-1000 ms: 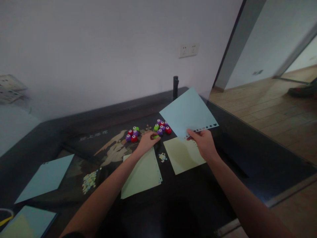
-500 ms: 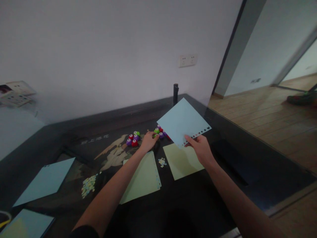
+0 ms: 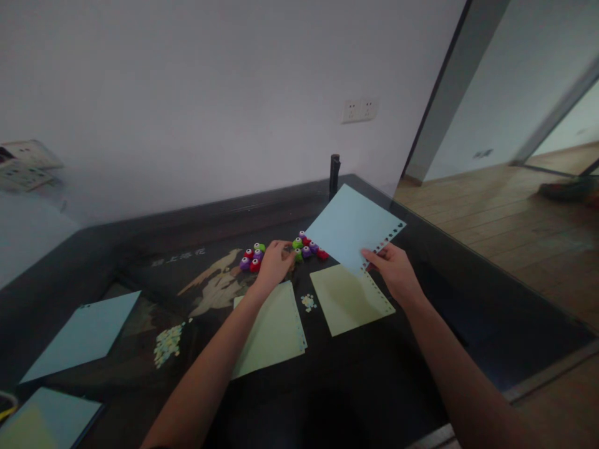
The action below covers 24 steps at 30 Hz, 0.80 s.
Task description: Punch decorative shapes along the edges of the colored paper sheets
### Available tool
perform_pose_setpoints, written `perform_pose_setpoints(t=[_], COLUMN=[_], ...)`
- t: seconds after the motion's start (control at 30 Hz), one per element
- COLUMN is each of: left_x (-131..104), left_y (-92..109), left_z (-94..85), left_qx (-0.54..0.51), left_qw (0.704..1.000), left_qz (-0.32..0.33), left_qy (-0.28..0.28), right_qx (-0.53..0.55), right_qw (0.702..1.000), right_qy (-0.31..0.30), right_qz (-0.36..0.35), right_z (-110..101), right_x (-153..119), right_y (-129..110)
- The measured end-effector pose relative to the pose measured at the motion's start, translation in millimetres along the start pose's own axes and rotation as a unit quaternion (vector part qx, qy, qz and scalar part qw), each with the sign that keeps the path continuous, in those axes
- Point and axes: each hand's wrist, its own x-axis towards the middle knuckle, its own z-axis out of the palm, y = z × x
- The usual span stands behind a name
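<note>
My right hand (image 3: 390,265) grips a light blue sheet of paper (image 3: 350,224) by its lower right edge, thumb on top. Small shaped holes run along that edge. The sheet is raised and tilted over a yellow-green sheet (image 3: 346,305) with holes down its right side. My left hand (image 3: 275,262) hovers low over the table, its fingers curved and apart, with nothing visible in them. Just right of those fingers is a green craft punch (image 3: 298,255), among a cluster of red, purple and green punches (image 3: 307,252). A second cluster of punches (image 3: 255,257) sits to the left.
A stack of pale green sheets (image 3: 274,337) lies under my left forearm. Punched paper bits form a small heap (image 3: 308,302) and a larger pile (image 3: 167,345). More blue sheets (image 3: 84,337) lie at left. A dark post (image 3: 334,174) stands at the table's back edge.
My left hand has drawn back slightly left from the green punch, which now stands apart from the fingers. My right hand and the blue sheet have shifted a little right, with the sheet turned.
</note>
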Motion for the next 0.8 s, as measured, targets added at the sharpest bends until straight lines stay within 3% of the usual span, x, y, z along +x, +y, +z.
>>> perform_pose_setpoints(t=[0.1, 0.2, 0.37, 0.57, 0.67, 0.8], left_x=[-6.0, -6.1, -3.9, -10.7, -12.7, -15.5], left_y=[15.9, 25.3, 27.2, 27.4, 27.0, 28.5], left_z=[-11.3, -18.6, -21.9, -21.5, -20.1, -13.0], left_qx=[-0.042, -0.096, -0.25, -0.254, -0.234, -0.219], left_qw=[0.999, 0.995, 0.966, 0.963, 0.968, 0.97], left_qz=[0.016, 0.015, -0.04, -0.044, -0.021, -0.012], left_qy=[-0.014, -0.023, -0.053, -0.074, -0.087, -0.105], right_qx=[-0.02, -0.035, -0.059, -0.08, -0.063, -0.049], right_qw=[0.999, 0.995, 0.975, 0.946, 0.944, 0.964], right_qy=[-0.026, -0.092, -0.205, -0.296, -0.303, -0.243], right_qz=[0.002, 0.024, 0.068, 0.11, 0.117, 0.099], right_z=[-6.4, -5.9, 0.7, -6.5, -12.4, -16.8], right_x=[2.9, 0.9, -6.5, -6.9, -5.2, -1.6], right_y=[-0.1, 0.4, -2.7, -4.4, -4.3, -2.6])
